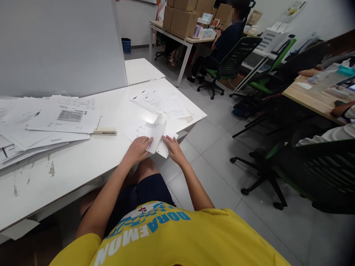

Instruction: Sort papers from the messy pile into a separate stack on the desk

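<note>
At the table's edge in front of me, my left hand (pixel 139 149) grips the left side of a white paper sheet (pixel 156 137), thumb on top. My right hand (pixel 173 148) pinches the same sheet on its right side. Between the hands the paper looks bent, with one part raised and its lower corner hanging past the edge; whether it is one sheet or several I cannot tell. Just beyond lies a spread of printed sheets (pixel 158 101). A cream stapler-like object (pixel 105 131) rests to the left, beside a large pile of printed papers (pixel 63 114).
A grey partition (pixel 61 48) stands along the back of the white table (pixel 83 155). Cardboard boxes (pixel 183 22) are stacked on a farther desk, where a person (pixel 229 40) sits. To my right are an office chair (pixel 313 177) and another desk (pixel 307 92) with people's arms at it.
</note>
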`<act>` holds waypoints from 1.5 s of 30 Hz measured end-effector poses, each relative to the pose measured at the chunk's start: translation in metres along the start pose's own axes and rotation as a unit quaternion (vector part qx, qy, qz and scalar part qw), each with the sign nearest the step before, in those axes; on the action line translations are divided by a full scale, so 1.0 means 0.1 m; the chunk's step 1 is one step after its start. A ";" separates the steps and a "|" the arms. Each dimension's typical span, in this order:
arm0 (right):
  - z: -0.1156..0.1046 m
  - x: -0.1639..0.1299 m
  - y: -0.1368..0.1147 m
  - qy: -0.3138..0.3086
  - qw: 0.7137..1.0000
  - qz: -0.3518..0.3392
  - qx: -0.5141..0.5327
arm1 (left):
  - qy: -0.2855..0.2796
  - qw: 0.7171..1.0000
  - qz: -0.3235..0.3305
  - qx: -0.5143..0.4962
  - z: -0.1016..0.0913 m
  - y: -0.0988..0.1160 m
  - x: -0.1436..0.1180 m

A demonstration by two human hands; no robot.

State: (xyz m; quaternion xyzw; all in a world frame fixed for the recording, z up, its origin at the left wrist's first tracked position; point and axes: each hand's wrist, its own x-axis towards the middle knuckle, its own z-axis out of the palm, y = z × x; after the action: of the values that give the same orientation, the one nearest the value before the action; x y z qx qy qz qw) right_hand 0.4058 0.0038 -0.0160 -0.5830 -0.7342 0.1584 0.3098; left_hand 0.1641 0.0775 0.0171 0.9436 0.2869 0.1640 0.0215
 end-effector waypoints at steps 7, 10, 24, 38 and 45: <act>-0.01 -0.06 0.03 0.269 0.928 0.241 0.091 | -0.010 1.000 0.004 0.015 0.01 0.05 0.01; 0.02 -0.14 0.07 0.247 0.839 0.359 0.326 | -0.014 0.999 0.019 0.022 0.00 0.07 0.00; 0.16 0.04 -0.51 0.104 0.792 0.274 0.536 | -0.031 0.990 0.127 -0.047 -0.07 0.00 -0.04; -0.20 0.41 -0.77 0.238 0.918 -0.093 0.304 | 0.375 0.880 -0.172 -0.237 -0.30 -0.44 -0.46; 0.41 0.54 -0.71 0.161 0.902 0.003 0.400 | 0.394 0.854 -0.208 -0.268 -0.41 -0.44 -0.86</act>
State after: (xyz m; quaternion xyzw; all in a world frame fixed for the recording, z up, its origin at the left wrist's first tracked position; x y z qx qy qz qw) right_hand 0.3192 0.0420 0.0096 -0.4295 -0.5471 0.3437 0.6309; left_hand 0.0597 0.0651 0.0240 0.6760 0.4060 0.5840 0.1929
